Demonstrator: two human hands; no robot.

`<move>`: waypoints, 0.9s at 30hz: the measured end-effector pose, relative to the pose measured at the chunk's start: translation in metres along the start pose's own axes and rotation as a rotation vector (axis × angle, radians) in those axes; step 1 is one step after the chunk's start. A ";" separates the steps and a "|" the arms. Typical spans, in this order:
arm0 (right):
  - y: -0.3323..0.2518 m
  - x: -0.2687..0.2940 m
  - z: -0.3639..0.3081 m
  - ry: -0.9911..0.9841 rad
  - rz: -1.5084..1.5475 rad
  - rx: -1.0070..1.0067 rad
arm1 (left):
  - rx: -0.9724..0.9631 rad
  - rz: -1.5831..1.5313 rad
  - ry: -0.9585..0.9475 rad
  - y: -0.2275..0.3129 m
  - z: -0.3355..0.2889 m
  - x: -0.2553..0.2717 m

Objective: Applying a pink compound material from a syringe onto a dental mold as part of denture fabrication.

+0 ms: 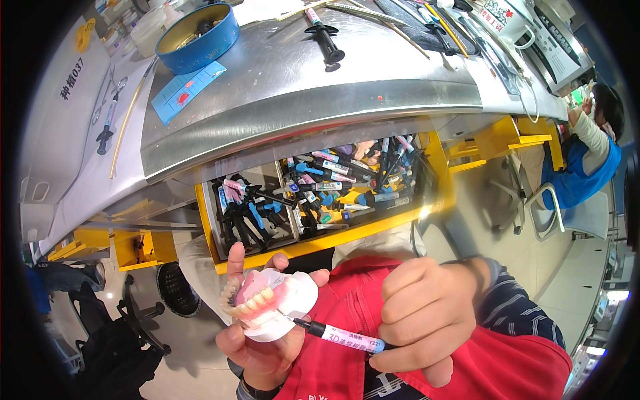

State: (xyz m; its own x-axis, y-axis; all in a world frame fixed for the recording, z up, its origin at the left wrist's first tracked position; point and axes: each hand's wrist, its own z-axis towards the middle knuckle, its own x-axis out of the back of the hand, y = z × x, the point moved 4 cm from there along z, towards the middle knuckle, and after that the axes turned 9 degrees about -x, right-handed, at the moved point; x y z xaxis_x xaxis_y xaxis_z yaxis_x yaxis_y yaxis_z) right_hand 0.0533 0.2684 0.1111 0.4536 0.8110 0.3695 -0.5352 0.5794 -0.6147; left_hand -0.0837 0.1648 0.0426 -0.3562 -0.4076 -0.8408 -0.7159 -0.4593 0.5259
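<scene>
My left hand [267, 360] holds up a dental model [303, 293], its fingers and thumb around the white plaster base. Pink gum material and a row of cream-coloured teeth [257, 303] sit on the model. A syringe [350, 338] with a pale printed label and a black tip is gripped in my right hand [427, 313], the fingers curled around its rear end. The syringe lies nearly level, its thin tip at the model's edge beneath the teeth; whether it touches, I cannot tell. My right fingers hide the plunger.
Before me, an open yellow drawer [373, 230] holds many syringes in two compartments. On the metal bench [287, 100] above are a black syringe [325, 43], a blue round tin [198, 57], a blue card [189, 92] and a white mug [503, 19]. A person [587, 157] sits far right.
</scene>
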 end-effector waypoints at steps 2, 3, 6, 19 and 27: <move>0.000 -0.001 0.001 -0.006 -0.004 0.003 | 0.023 -0.019 -0.011 0.000 0.000 0.002; 0.000 -0.001 0.001 -0.005 -0.001 0.008 | 0.042 -0.010 -0.049 0.000 0.000 0.005; 0.000 -0.003 0.002 -0.002 0.005 0.023 | 0.092 0.017 -0.102 0.000 -0.001 0.012; -0.001 -0.009 0.000 0.143 -0.025 0.080 | 0.155 -0.004 -0.074 0.000 0.001 0.005; -0.002 -0.009 0.000 0.190 -0.029 0.095 | 0.179 -0.047 -0.092 0.000 0.001 0.006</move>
State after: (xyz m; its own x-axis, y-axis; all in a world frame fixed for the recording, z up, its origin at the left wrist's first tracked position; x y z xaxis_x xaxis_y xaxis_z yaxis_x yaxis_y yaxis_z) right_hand 0.0501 0.2601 0.1086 0.5913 0.7693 0.2420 -0.5808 0.6145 -0.5339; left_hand -0.0861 0.1633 0.0374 -0.3672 -0.3116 -0.8764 -0.8255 -0.3249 0.4614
